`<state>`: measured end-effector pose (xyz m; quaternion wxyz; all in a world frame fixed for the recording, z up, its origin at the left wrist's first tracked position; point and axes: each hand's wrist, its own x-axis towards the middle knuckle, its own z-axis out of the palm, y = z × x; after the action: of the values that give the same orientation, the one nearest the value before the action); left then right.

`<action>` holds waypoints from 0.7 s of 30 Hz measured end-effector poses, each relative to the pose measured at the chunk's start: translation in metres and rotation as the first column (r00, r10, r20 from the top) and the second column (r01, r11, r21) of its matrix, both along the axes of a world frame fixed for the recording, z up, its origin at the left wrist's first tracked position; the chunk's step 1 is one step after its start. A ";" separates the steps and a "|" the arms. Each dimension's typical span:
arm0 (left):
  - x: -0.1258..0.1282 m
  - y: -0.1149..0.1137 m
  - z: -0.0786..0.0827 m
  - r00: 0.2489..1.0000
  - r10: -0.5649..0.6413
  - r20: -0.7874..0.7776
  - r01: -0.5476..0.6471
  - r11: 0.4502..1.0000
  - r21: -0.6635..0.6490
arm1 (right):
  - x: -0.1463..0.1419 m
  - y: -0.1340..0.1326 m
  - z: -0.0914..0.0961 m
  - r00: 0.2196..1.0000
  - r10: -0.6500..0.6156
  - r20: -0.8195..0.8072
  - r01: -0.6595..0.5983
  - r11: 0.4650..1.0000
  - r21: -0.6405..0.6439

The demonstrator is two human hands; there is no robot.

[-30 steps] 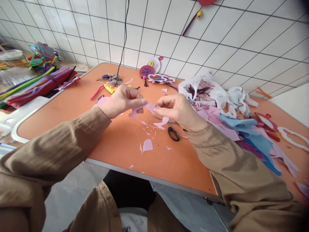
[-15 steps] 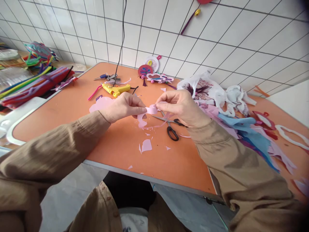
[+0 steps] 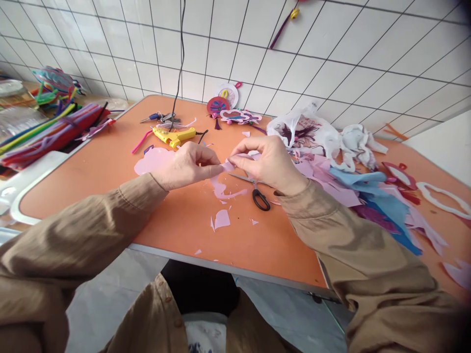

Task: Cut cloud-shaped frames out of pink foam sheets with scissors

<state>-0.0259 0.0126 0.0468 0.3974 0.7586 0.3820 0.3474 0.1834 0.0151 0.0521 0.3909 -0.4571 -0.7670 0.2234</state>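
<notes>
Left hand (image 3: 187, 165) and right hand (image 3: 271, 161) pinch a flimsy pink cutout (image 3: 227, 166) between them above the table (image 3: 172, 220), near and left of scissors (image 3: 261, 200); uneven pulling could tear its narrow band.

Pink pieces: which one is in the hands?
The narrow cut piece pinched by the left hand and right hand; the cloud-shaped piece beside the left hand and the loose scraps lie on the orange table.
</notes>
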 end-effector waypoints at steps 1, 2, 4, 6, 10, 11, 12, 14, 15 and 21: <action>0.000 0.001 -0.001 1.000 -0.005 -0.003 0.005 1.000 0.007 | 0.000 0.000 0.000 1.000 -0.007 0.022 0.006 0.999 0.042; 0.001 0.002 -0.002 1.000 -0.012 -0.004 0.012 1.000 0.008 | 0.000 0.000 0.001 0.999 -0.011 0.043 0.007 0.997 0.077; 0.001 0.003 -0.004 1.000 -0.019 0.002 0.019 1.000 -0.009 | 0.000 0.000 0.001 0.997 -0.010 0.071 0.002 0.994 0.111; 0.002 0.003 -0.004 0.999 -0.034 0.012 0.034 0.998 -0.055 | -0.001 -0.001 0.001 0.997 0.000 0.075 -0.009 0.994 0.112; 0.003 0.002 -0.005 0.996 -0.083 0.039 0.089 0.980 -0.179 | -0.003 -0.004 -0.002 0.998 0.065 0.012 -0.066 0.994 0.082; 0.002 0.002 -0.005 0.995 -0.092 0.039 0.098 0.974 -0.206 | -0.003 -0.004 -0.003 0.995 0.096 -0.008 -0.095 0.993 0.072; 0.002 0.003 -0.006 0.995 -0.098 0.035 0.104 0.967 -0.233 | -0.002 -0.003 -0.002 0.992 0.127 -0.026 -0.125 0.990 0.068; 0.001 0.005 -0.010 0.994 -0.095 0.049 0.105 0.952 -0.288 | 0.003 -0.001 0.004 0.985 0.158 -0.065 -0.151 0.983 0.100; 0.000 0.006 -0.012 0.994 -0.077 0.079 0.098 0.943 -0.319 | 0.007 0.000 0.008 0.986 0.144 -0.085 -0.132 0.982 0.134; 0.000 0.014 -0.028 0.890 0.233 0.392 0.035 0.822 -0.569 | 0.051 0.001 0.010 0.984 -0.179 0.022 0.174 0.974 0.144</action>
<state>-0.0261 0.0270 0.0190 0.6598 0.4864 0.4059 0.4041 0.2349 0.0160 0.0621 0.4271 -0.4982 -0.7441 0.1248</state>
